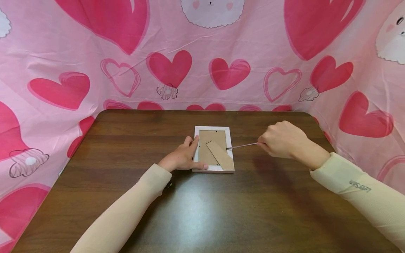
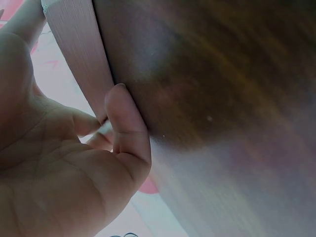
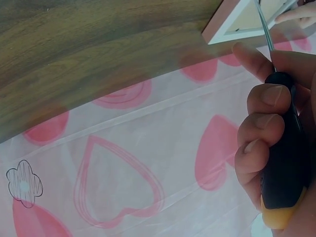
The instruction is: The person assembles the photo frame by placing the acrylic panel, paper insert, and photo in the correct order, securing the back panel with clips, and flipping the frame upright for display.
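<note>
A white picture frame lies face down on the table, its brown backing board up. Slanting across the board is a flat easel stand. My left hand holds the frame at its left side, with the thumb along the near edge; the left wrist view has the little finger against the frame's pale side. In my right hand is a screwdriver with a black and yellow handle, fingers wrapped round it. Its thin shaft reaches left, the tip at the right edge of the backing board.
Dark wood tabletop lies under both hands. Pink cloth with hearts hangs behind the table and along both sides. Small dark tabs show along the edges of the backing board.
</note>
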Tool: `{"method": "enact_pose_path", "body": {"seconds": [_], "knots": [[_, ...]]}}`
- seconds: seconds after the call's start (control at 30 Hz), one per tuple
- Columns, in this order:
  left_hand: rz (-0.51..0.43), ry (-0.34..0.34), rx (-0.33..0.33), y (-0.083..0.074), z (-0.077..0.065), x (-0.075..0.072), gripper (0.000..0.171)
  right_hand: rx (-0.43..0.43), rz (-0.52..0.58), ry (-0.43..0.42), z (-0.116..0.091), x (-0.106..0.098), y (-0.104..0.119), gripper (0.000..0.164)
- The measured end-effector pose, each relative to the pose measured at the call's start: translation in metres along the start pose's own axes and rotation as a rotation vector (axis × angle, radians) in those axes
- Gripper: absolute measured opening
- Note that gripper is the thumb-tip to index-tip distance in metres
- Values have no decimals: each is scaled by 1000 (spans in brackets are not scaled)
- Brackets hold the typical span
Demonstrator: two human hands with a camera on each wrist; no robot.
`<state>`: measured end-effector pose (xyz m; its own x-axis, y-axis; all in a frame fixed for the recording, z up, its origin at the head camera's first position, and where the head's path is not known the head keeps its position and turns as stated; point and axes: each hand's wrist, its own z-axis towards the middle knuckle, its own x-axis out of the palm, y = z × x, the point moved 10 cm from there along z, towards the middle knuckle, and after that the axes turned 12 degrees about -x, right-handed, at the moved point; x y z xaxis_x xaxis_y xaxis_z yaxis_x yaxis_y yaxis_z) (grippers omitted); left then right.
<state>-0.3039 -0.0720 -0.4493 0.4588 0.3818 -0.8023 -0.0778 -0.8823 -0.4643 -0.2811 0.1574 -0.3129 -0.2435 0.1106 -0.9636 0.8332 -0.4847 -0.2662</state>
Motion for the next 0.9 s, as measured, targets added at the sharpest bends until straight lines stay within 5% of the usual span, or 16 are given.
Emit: {"method": "enact_pose_path", "body": {"seconds": [0.9], "knots": [[15, -3, 11, -2, 0, 0, 126, -3, -5, 29, 8, -5, 4, 42]]}}
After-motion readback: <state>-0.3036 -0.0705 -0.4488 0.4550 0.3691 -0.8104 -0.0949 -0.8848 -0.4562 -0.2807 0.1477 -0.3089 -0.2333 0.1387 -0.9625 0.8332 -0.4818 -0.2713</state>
